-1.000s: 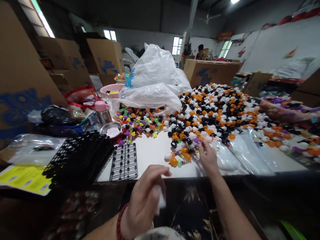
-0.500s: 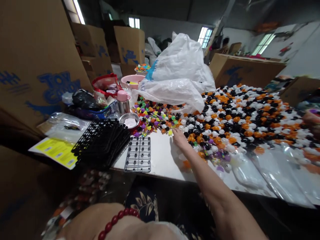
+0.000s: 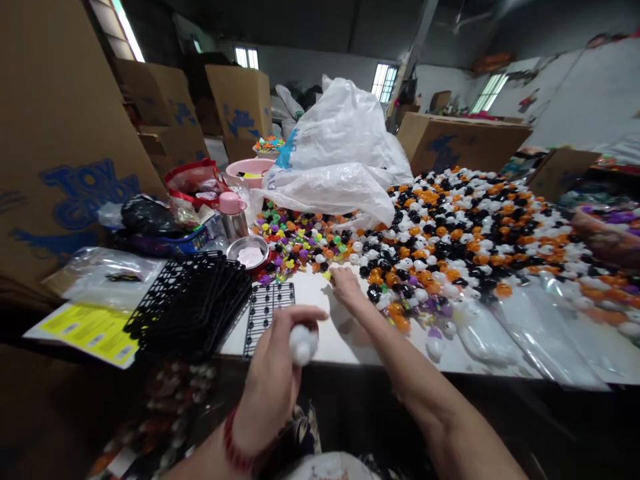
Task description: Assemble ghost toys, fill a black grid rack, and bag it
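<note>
My left hand (image 3: pixel 280 347), with a red bead bracelet at the wrist, curls around a small white rounded piece (image 3: pixel 303 345) above the table's front edge. Behind it, partly covered, a black grid tray (image 3: pixel 265 303) lies on the white table (image 3: pixel 313 297). My right hand (image 3: pixel 345 285) reaches to the near edge of the small coloured pieces (image 3: pixel 300 247), its fingers bunched together; what they hold, if anything, is too small to make out. To its right spreads a big heap of orange, black and white pieces (image 3: pixel 465 227).
Stacked black trays (image 3: pixel 190 307) and a yellow-printed sheet (image 3: pixel 90 333) lie left. Behind them are a metal bowl (image 3: pixel 249 255) and a pink-lidded flask (image 3: pixel 233 217). A large white sack (image 3: pixel 350 133) stands behind the heap; clear bags (image 3: pixel 545 327) lie right. Another person's arm (image 3: pixel 605 237) shows far right.
My left hand has risen into view over the front edge, holding the white piece. My right hand stays by the pile's edge. The view has turned slightly right.
</note>
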`<state>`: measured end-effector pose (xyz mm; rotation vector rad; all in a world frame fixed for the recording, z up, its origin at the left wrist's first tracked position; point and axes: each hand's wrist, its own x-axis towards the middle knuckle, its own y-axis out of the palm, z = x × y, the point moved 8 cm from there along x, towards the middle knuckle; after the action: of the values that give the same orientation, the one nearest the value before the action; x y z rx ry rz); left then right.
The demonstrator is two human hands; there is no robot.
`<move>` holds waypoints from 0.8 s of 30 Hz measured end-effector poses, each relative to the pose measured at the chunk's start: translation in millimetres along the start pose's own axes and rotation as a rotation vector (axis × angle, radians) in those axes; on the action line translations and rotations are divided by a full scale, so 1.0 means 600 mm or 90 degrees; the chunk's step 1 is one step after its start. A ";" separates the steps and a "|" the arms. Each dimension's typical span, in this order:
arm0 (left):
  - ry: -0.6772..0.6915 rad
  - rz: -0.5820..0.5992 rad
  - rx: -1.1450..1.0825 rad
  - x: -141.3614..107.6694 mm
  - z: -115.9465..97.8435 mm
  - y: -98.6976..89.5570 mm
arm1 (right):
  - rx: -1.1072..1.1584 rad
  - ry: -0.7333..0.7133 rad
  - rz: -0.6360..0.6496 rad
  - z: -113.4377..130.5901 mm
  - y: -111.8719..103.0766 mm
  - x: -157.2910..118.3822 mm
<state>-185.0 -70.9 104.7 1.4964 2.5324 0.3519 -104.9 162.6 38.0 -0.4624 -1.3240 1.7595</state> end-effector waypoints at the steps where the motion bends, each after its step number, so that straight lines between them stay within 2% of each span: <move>1: -0.066 -0.006 -0.048 0.025 0.030 0.006 | 0.036 0.006 -0.009 0.000 -0.008 -0.023; 3: -0.229 -0.012 -0.172 0.061 0.104 0.016 | 0.165 0.029 -0.029 -0.002 -0.026 -0.077; 5: -0.281 -0.039 -0.221 0.078 0.156 0.012 | 0.321 0.055 -0.042 -0.005 -0.045 -0.137; 7: -0.268 -0.027 -0.220 0.078 0.184 0.011 | 0.404 0.055 -0.051 -0.002 -0.065 -0.192; 9: -0.233 0.013 -0.187 0.068 0.191 0.020 | 0.424 0.026 -0.052 0.007 -0.083 -0.234; 12: -0.176 0.077 -0.084 0.053 0.185 0.043 | 0.408 -0.019 -0.056 0.016 -0.103 -0.268; 16: -0.112 0.151 0.064 0.044 0.179 0.070 | 0.370 -0.035 -0.091 0.010 -0.123 -0.283; 24: -0.040 0.225 0.226 0.026 0.173 0.092 | 0.316 -0.051 -0.058 0.013 -0.138 -0.298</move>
<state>-118.2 -19.8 21.1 2.0534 2.3651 -0.1094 23.2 19.2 80.9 -0.0532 -0.8951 1.9599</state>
